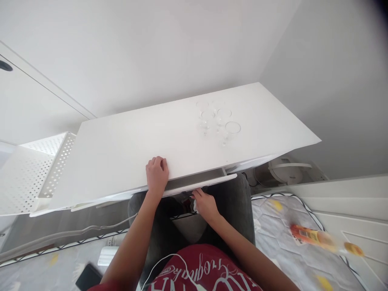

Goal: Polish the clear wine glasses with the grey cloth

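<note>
My left hand (157, 174) rests on the white desk top (121, 149) near its front edge, fingers curled in and nothing visible in them. Below that edge a shallow drawer (200, 186) stands partly pulled out. My right hand (206, 205) is just under the drawer front, its fingers pinched together. A small crumpled white piece (195, 205) shows beside those fingertips; whether they grip it or something else is hidden. Several clear stemmed glasses (233, 128) stand on the desk's right half, away from both hands.
A white perforated shelf (33, 173) adjoins the desk's left end. Below lies a patterned quilted mat (269, 226) with an orange bottle (318, 237) on the right. A dark phone (88, 277) lies at lower left. A white cable (75, 232) runs across the left side.
</note>
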Available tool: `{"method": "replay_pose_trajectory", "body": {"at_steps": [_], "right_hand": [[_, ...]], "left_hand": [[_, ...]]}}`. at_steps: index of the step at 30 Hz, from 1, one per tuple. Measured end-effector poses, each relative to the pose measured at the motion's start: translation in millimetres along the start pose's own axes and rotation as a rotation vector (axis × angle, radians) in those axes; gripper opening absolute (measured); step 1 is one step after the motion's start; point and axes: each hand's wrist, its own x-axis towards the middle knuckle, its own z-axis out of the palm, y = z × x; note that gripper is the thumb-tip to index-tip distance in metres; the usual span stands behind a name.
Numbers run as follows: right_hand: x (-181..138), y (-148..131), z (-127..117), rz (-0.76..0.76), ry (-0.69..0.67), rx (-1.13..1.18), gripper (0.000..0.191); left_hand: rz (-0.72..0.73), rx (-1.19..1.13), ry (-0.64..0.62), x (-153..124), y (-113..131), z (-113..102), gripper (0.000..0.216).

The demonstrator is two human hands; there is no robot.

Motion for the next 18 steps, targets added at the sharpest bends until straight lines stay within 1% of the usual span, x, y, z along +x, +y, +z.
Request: {"method": "replay_pose_trajectory", "body": {"at_steps": [5, 9, 11, 13, 15, 18], "right_hand": [[-15.9, -4.4, -6.4, 0.028, -0.033, 0.043, 0.029], [-19.3, -5.1, -7.5, 0.039, -0.045, 0.068, 0.028], [-16.8, -5.1, -7.3, 0.046, -0.043, 0.070, 0.027], [-11.6, -4.9, -6.8, 0.047, -0.031, 0.072, 0.026], [-3.8, -4.7, -6.0, 0.049, -0.014, 0.068, 0.026], [11.8, -4.8, -5.5, 0.057, 0.015, 0.056, 0.026]], "left_hand": [[-0.046, -0.074, -0.020, 1.3, -4.4, -5.1, 0.023], [-0.173, -0.236, -0.053, 7.4, -10.4, -14.5, 0.024], [-0.235, -0.299, -0.063, 9.6, -11.9, -18.0, 0.025], [-0.267, -0.323, -0.057, 10.1, -11.7, -19.7, 0.026], [-0.264, -0.316, -0.047, 8.7, -10.6, -19.6, 0.026], [-0.212, -0.276, -0.041, 5.2, -9.4, -16.8, 0.025]]}}
